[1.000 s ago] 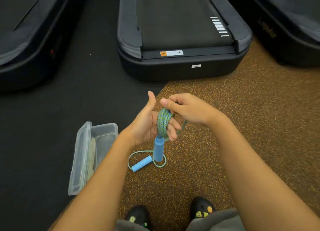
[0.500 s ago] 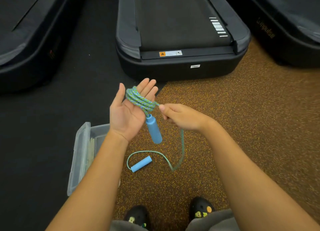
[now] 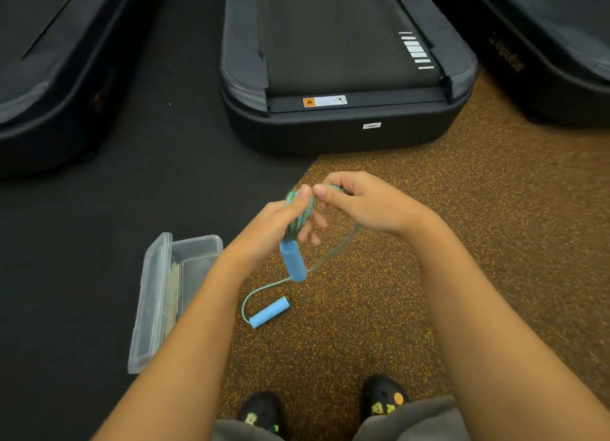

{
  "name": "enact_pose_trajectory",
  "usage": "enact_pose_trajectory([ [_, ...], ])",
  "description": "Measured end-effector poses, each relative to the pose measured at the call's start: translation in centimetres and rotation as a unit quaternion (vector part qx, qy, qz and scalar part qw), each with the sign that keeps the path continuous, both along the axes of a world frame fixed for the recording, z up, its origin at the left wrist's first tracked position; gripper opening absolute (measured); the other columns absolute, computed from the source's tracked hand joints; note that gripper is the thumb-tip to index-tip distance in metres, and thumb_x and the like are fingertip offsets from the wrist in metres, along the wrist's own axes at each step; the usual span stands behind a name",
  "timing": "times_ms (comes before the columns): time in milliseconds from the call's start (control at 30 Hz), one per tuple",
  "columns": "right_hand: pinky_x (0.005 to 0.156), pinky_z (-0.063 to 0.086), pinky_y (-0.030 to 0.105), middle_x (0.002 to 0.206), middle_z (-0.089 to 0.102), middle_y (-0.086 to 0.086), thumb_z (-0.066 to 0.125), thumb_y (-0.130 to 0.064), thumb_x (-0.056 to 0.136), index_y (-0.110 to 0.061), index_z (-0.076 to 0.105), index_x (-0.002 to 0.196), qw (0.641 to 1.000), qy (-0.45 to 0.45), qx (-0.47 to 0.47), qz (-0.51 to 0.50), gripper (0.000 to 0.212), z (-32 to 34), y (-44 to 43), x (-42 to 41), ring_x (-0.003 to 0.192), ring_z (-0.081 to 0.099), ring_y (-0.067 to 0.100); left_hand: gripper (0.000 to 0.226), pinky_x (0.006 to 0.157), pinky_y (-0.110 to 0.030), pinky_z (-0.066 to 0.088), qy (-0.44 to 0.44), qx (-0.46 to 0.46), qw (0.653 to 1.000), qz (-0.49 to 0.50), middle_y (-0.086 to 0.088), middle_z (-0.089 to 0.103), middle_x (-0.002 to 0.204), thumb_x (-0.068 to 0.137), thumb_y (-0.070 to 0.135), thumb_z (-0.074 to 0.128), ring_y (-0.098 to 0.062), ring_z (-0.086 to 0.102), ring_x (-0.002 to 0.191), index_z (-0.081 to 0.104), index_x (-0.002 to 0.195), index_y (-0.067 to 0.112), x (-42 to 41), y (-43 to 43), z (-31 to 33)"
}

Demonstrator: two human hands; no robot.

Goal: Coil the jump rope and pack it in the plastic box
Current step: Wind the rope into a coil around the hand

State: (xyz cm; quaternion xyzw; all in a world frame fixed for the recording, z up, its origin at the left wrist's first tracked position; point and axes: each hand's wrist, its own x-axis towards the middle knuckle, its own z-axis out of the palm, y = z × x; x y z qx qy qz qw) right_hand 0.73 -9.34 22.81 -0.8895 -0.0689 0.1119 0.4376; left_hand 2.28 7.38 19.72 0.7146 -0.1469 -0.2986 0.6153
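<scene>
At the centre of the frame the left hand [image 3: 280, 229] carries a bundle of green-blue jump rope [image 3: 298, 216] wound around its fingers, one blue handle [image 3: 293, 261] hanging below. The right hand [image 3: 363, 202] pinches the rope just beside it. A loose strand runs down to the second handle [image 3: 269, 311] on the speckled floor [image 3: 462, 242]. The open plastic box [image 3: 171, 295] lies lower left, a treadmill [image 3: 346, 60] above

Rope [image 3: 298, 221] braided cord; handles [image 3: 269, 311] smooth matt foam-like; box [image 3: 155, 295] clear plastic; floor [image 3: 379, 308] speckled, rough rubber.
</scene>
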Motion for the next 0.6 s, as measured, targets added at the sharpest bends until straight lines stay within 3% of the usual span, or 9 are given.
enact_pose_trajectory([
  [133, 0.056, 0.029, 0.026, 0.06, 0.039, -0.009, 0.045, -0.039, 0.093, -0.016, 0.052, 0.074, 0.999, -0.007, 0.038, -0.018, 0.03, -0.6, 0.5, 0.2, 0.053, 0.033, 0.006, 0.043, 0.078, -0.025, 0.052, 0.065, -0.111, 0.992, 0.009, 0.01, 0.033, 0.037, 0.088, 0.038, 0.046, -0.011, 0.051, 0.045, 0.058, 0.051, 0.019, 0.1, 0.4, 0.4],
  [200, 0.055, 0.028, 0.027, 0.061, 0.037, -0.006, 0.042, -0.039, 0.094, -0.011, 0.05, 0.078, 0.998, 0.004, 0.056, -0.019, 0.034, -1.0, 0.9, 0.2, 0.054, 0.032, 0.008, 0.039, 0.074, -0.022, 0.053, 0.098, -0.174, 0.979, 0.033, 0.01, 0.036, 0.035, 0.085, 0.034, 0.05, -0.008, 0.049, 0.041, 0.057, 0.05, 0.02, -0.1, 0.5, 0.9],
  [267, 0.054, 0.027, 0.024, 0.059, 0.035, -0.008, 0.038, -0.036, 0.097, -0.016, 0.047, 0.073, 0.997, 0.016, 0.073, -0.015, 0.033, -1.3, 1.4, 0.1, 0.05, 0.032, 0.003, 0.032, 0.07, -0.02, 0.054, 0.136, -0.257, 0.955, 0.065, 0.007, 0.051, 0.041, 0.08, 0.034, 0.052, -0.006, 0.051, 0.042, 0.065, 0.057, 0.018, 0.1, 0.7, 1.1],
  [333, 0.052, 0.025, 0.021, 0.057, 0.036, -0.011, 0.034, -0.033, 0.098, -0.022, 0.047, 0.071, 0.997, 0.029, 0.072, -0.008, 0.032, -1.7, 1.6, 0.0, 0.045, 0.034, 0.0, 0.028, 0.074, -0.022, 0.054, 0.162, -0.323, 0.93, 0.072, 0.002, 0.074, 0.074, 0.073, 0.036, 0.061, -0.004, 0.062, 0.055, 0.075, 0.081, 0.013, 0.5, 0.9, 1.2],
  [400, 0.053, 0.026, 0.022, 0.056, 0.037, -0.011, 0.032, -0.032, 0.099, -0.021, 0.051, 0.074, 0.997, 0.046, 0.055, 0.0, 0.033, -2.0, 1.8, -0.1, 0.047, 0.035, 0.001, 0.045, 0.083, -0.027, 0.053, 0.176, -0.374, 0.907, 0.08, -0.005, 0.071, 0.111, 0.07, 0.035, 0.068, -0.009, 0.069, 0.083, 0.069, 0.108, 0.009, 1.0, 1.2, 1.0],
  [433, 0.054, 0.026, 0.023, 0.057, 0.038, -0.01, 0.031, -0.031, 0.099, -0.021, 0.051, 0.075, 0.998, 0.053, 0.045, 0.008, 0.033, -2.0, 1.9, -0.2, 0.05, 0.035, 0.002, 0.052, 0.086, -0.027, 0.054, 0.188, -0.395, 0.894, 0.097, -0.008, 0.066, 0.12, 0.073, 0.032, 0.068, -0.011, 0.068, 0.094, 0.062, 0.117, 0.006, 1.1, 1.2, 1.0],
  [500, 0.054, 0.026, 0.023, 0.059, 0.039, -0.01, 0.031, -0.03, 0.099, -0.023, 0.051, 0.075, 0.997, 0.066, 0.021, 0.028, 0.032, -2.0, 2.2, -0.4, 0.053, 0.035, 0.004, 0.051, 0.086, -0.025, 0.054, 0.171, -0.377, 0.9, 0.141, -0.01, 0.058, 0.127, 0.085, 0.026, 0.052, -0.011, 0.067, 0.099, 0.046, 0.131, 0.004, 1.3, 1.0, 1.1],
  [600, 0.056, 0.027, 0.021, 0.063, 0.04, -0.011, 0.033, -0.028, 0.099, -0.022, 0.052, 0.08, 0.995, 0.083, -0.021, 0.052, 0.028, -1.5, 2.3, -0.6, 0.057, 0.036, 0.002, 0.051, 0.093, -0.026, 0.05, 0.09, -0.235, 0.955, 0.155, -0.003, 0.04, 0.144, 0.09, 0.022, 0.044, -0.008, 0.063, 0.103, 0.032, 0.139, 0.012, 1.3, 0.6, 1.1],
])
